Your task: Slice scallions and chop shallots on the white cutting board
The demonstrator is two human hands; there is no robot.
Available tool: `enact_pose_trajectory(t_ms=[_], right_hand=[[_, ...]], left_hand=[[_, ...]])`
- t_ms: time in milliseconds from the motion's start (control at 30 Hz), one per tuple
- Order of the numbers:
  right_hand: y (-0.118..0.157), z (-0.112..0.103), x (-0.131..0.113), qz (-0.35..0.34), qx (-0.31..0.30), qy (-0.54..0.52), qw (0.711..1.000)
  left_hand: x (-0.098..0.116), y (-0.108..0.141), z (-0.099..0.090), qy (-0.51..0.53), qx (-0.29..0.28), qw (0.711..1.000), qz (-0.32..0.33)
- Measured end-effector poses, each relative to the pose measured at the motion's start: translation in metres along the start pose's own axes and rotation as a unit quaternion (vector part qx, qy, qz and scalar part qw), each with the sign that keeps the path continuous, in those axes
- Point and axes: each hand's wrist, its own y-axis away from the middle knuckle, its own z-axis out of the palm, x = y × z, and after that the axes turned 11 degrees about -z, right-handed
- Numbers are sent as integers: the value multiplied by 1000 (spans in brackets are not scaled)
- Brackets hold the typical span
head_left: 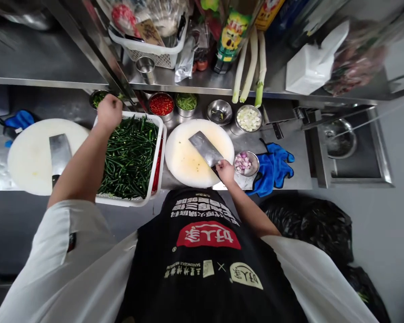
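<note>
My right hand [225, 172] is closed round the handle of a cleaver [206, 149], whose blade lies flat over a round white cutting board [182, 165]. Wet stains and small bits dot that board. My left hand [109, 113] is raised at the far edge of a white basket [162, 128] heaped with long green chili peppers [131, 157]. Its fingers are curled together; anything inside them is hidden. Just behind it stands a metal bowl holding green pieces [97, 98].
Along the back are chopped red chilies [161, 104], cut green pieces [186, 102] and diced white pieces [248, 118] in metal containers. Peeled shallots [243, 163] and blue gloves [273, 168] lie right. A second cleaver [60, 152] rests left. A shelf [202, 88] overhangs the counter.
</note>
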Motion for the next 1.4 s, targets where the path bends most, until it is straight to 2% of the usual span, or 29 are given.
enact_pose_trajectory(t_ms=[67, 167, 267, 333, 433, 500, 567, 633, 733, 800, 900, 1000, 1100, 1167, 1267, 1333, 1400], right_hand=[[-24, -4, -17, -37, -32, 5, 999], [-44, -7, -37, -65, -87, 18, 994], [-33, -10, -37, -58, -146, 68, 985], [-13, -13, -26, -41, -169, 102, 979], [17, -17, -4, -22, -186, 107, 976], [27, -16, 5, -25, -191, 92, 977], [28, -15, 8, -30, -195, 82, 977], [26, -14, 8, -27, -194, 76, 978], [25, -18, 9, -21, -176, 50, 983], [27, -23, 12, -28, -168, 27, 985], [31, -30, 16, -37, -179, 9, 983], [31, -34, 18, -31, -198, 10, 980], [30, -37, 20, -31, -197, 16, 980], [32, -40, 22, -36, -189, 17, 981], [37, -45, 26, -43, -182, 16, 982], [42, -47, 29, -46, -184, 13, 982], [48, -48, 33, -47, -187, 6, 981]], left_hand=[[12, 21, -20, 35, 2, 999, 1], [33, 66, -40, 111, -63, 991, 23], [55, 115, -35, 167, -165, 971, 51], [67, 142, -12, 190, -226, 953, 58], [80, 171, 42, 232, -293, 927, 41], [86, 186, 78, 269, -330, 905, 16], [90, 201, 107, 295, -349, 889, -11], [91, 217, 125, 300, -346, 888, -41], [90, 236, 138, 270, -326, 905, -51], [89, 244, 144, 223, -303, 926, -29], [95, 245, 153, 122, -256, 958, 44], [112, 243, 163, 34, -247, 959, 136], [128, 245, 173, -7, -256, 953, 165], [137, 247, 180, 13, -258, 957, 131], [152, 239, 193, 115, -267, 956, 33], [172, 221, 207, 180, -284, 941, -30], [202, 190, 226, 210, -309, 924, -81]])
